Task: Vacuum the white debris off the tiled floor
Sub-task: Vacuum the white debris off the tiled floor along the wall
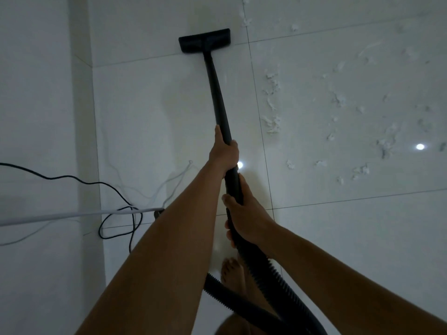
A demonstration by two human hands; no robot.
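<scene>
- Head view, left hand (223, 151): fingers curled tight round the black wand (217, 93), roughly midway along it, arm stretched forward.
- Lower down, right hand (245, 213): gripping where the wand meets the ribbed hose (262, 269), thumb laid along the top, fingers wrapped underneath.
- At the wand's far end, floor head (205, 41): flat on the tiled floor (150, 112), near edge over a grout line, right end near a second grout line but short of it.
- Off to the right of the wand, white debris (273, 122): shreds and clumps strewn over the right-hand tiles, the nearest just past the long grout line, a few more bits beyond and right of the floor head. None touching the floor head.
- From the right hand, hose curving back past a bare foot (232, 274) and out at the bottom edge.
- Left of the left forearm, black cable (116, 194): in from the left edge, looped on the floor, with a thin white cord (179, 172) trailing near it.
- Across that loop, pale rod (72, 215) reaching in from the left edge.
- On the glossy tile, round light reflection (420, 146) amid the debris; another just beside the left hand.
</scene>
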